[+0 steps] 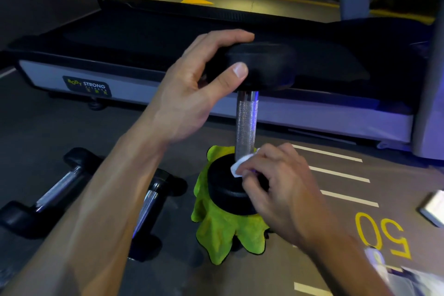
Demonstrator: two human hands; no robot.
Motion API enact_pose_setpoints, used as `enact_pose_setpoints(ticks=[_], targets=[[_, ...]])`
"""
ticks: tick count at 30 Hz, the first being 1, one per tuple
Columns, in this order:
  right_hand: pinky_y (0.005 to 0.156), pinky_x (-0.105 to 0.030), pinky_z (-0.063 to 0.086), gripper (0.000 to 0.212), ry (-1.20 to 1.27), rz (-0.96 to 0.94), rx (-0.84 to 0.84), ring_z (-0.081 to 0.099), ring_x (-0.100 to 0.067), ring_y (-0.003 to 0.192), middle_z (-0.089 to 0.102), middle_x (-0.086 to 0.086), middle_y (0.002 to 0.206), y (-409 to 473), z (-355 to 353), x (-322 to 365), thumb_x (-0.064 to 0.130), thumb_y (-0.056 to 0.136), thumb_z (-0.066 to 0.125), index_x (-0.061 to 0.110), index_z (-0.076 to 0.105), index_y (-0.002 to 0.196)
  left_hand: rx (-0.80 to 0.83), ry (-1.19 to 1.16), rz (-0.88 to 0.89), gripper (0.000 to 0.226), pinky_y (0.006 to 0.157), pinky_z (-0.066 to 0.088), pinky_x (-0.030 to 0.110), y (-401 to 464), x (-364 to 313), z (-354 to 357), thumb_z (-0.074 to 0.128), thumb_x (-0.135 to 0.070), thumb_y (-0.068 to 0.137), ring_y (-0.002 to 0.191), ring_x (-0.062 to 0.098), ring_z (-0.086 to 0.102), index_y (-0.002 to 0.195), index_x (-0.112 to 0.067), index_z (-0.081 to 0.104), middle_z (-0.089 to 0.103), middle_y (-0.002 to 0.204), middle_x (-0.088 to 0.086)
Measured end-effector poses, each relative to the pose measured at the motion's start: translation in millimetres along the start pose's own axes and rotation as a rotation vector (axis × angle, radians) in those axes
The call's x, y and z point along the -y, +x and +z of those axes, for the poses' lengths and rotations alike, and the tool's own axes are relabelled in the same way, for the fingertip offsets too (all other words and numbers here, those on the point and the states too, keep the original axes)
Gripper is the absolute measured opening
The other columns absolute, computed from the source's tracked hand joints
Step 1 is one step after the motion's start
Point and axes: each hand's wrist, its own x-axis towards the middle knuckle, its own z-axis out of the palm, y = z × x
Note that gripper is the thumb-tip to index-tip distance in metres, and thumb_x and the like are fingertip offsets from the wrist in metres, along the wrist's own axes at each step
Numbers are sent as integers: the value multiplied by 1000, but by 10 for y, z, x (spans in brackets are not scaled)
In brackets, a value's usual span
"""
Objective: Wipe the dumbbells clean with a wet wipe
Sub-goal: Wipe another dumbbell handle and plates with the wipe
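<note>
Three dumbbells, one wet wipe, one green cloth.

- An upright dumbbell stands on end in the middle, its lower head on a cloth spread on the floor.
- My left hand holds its upper head from the left.
- My right hand presses a wet wipe onto the lower head, just beside the handle.
- Two more dumbbells lie on the floor to the left: one far left, another between it and the cloth.
- A treadmill lies behind, across the far side.
- Floor markings lie to the right.
</note>
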Motion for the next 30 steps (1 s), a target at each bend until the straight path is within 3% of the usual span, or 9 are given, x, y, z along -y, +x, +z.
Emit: enact_pose_setpoints(ticks=[4,7,14,17,22,27,30], targets=[[76,-42,48,32,19,11,0,49,-17,88,60,12,89,-26,70,102,40,94,46,30,77,91,-15,-15,-1,36,103,42,19,3,-7,11,59,-24,103,121,3,57,139,-23,57,60,134,2],[78,-29,45,22,223,87,-92,53,-12,85,66,14,85,4,40,-136,34,89,57,34,78,82,-17,-27,-11,36,104,42,20,12,-13,-3,60,-24,102,120,4,58,138,-23,59,62,133,3],[71,-13,33,18,134,-10,-65,44,-9,76,52,17,73,23,57,-45,24,87,61,28,64,70,-33,-39,15,33,102,44,23,-16,-9,14,60,-23,102,119,5,58,135,-25,58,62,132,3],[69,-15,34,20,139,14,-94,47,-9,76,55,15,72,51,2,-152,29,88,57,42,56,72,-31,-22,15,34,105,47,29,-16,-3,-16,61,-23,102,121,10,59,136,-25,58,63,132,4],[68,-21,37,19,120,-59,-57,45,-13,78,64,11,78,28,110,48,25,87,59,23,70,71,-40,-14,15,34,102,46,27,-42,-2,-36,60,-22,102,116,6,58,136,-22,58,62,130,7],[72,-17,38,19,178,-3,-140,56,-8,81,63,22,80,21,-1,-220,33,87,55,45,62,74,-44,-47,5,34,100,47,24,-58,1,-56,61,-22,101,117,9,59,135,-23,59,63,131,9],[79,-19,44,17,298,-16,-116,61,-6,88,65,26,89,-78,3,-253,32,87,60,32,75,79,-48,-36,11,34,101,45,25,-43,19,-34,60,-24,101,114,8,58,135,-24,59,63,129,10]])
